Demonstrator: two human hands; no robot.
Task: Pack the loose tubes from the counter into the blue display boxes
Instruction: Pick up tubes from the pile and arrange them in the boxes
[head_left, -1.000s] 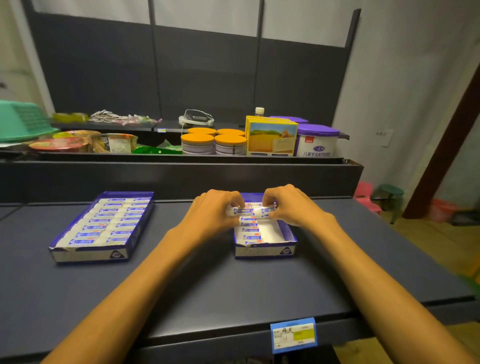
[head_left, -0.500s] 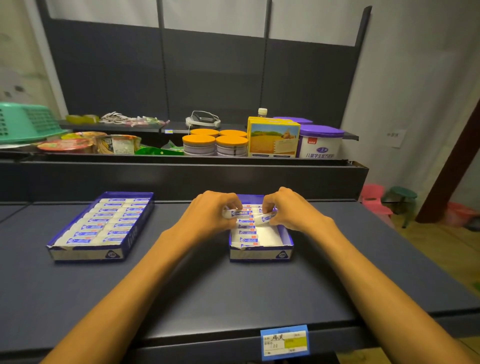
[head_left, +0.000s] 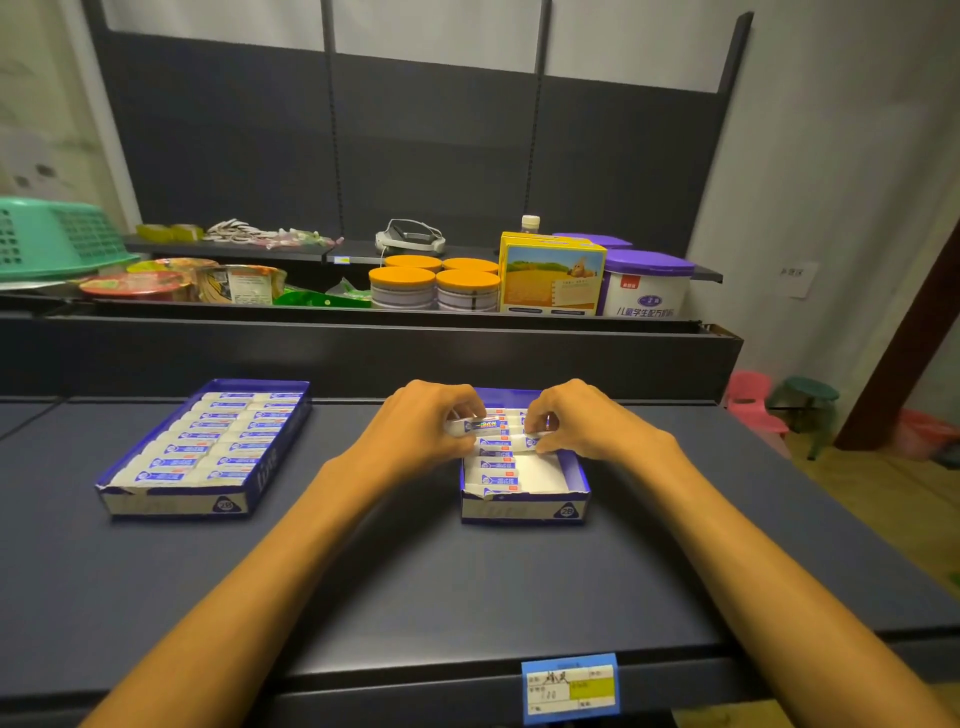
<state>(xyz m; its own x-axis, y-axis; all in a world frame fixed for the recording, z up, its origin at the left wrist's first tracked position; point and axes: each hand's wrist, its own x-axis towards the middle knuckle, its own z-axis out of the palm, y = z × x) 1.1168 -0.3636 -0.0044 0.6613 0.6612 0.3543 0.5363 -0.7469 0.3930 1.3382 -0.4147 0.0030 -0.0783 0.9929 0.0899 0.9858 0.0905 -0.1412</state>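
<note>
On the dark counter (head_left: 363, 597), both hands work over the right box (head_left: 575, 470). The left hand (head_left: 423, 431) pinches a tube (head_left: 480, 426); the right hand (head_left: 576, 421) pinches another. Lay each flat, parallel to the packed rows, then press level.

Dim, warm indoor light falls evenly from above, leaving the dark table (head_left: 519, 582) matte with no glare. Soft shadows pool under the forearms and beside the boxes. Wide-angle distortion bends the shelf lines towards 9 and 3 o'clock. The floor at 3 o'clock looks slightly smeared.
</note>
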